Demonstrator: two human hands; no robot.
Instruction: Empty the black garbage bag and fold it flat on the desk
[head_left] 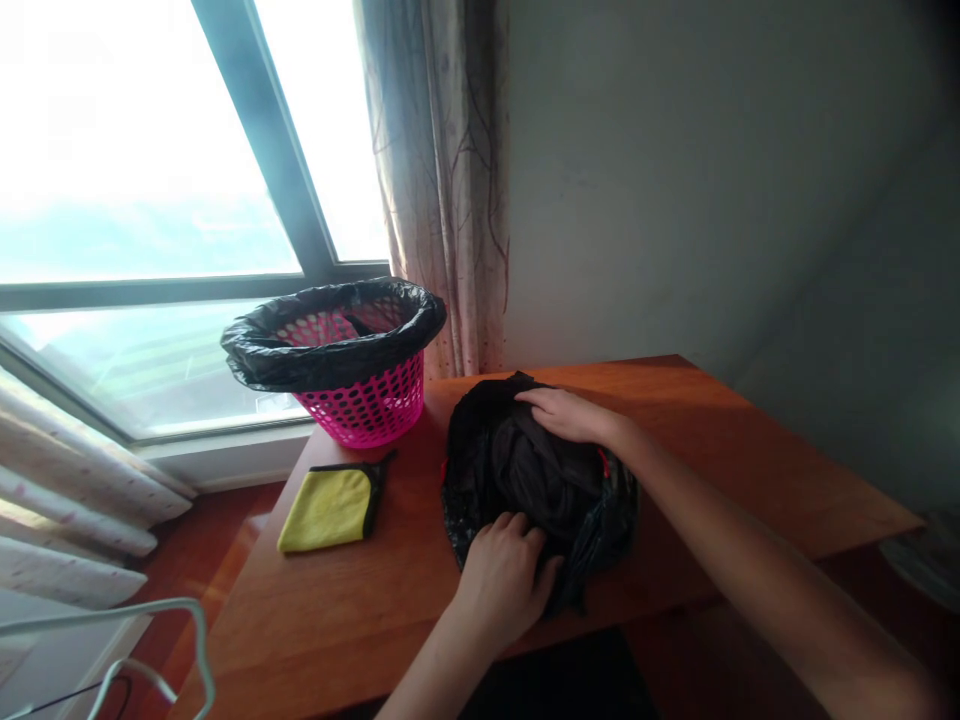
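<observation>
Black bag [466, 500] on the table [735, 440] should handle as light, limp and slippery; grasp its rim, where your right hand [566, 412] lies open and your left hand [499, 570] curls, its grip unclear.

Black bag [466, 465] with red accents; dark grey fabric [536, 462]; hot-pink basket [367, 408] patterned with round holes, its liner [330, 368] black; yellow cloth [326, 510] edged in black; orange-brown counter [750, 450]; pale curtain [454, 180] with dark branch pattern.

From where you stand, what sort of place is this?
Probably a room in a home: patterned curtains hang beside a large window, and a wooden table stands near them.
</observation>
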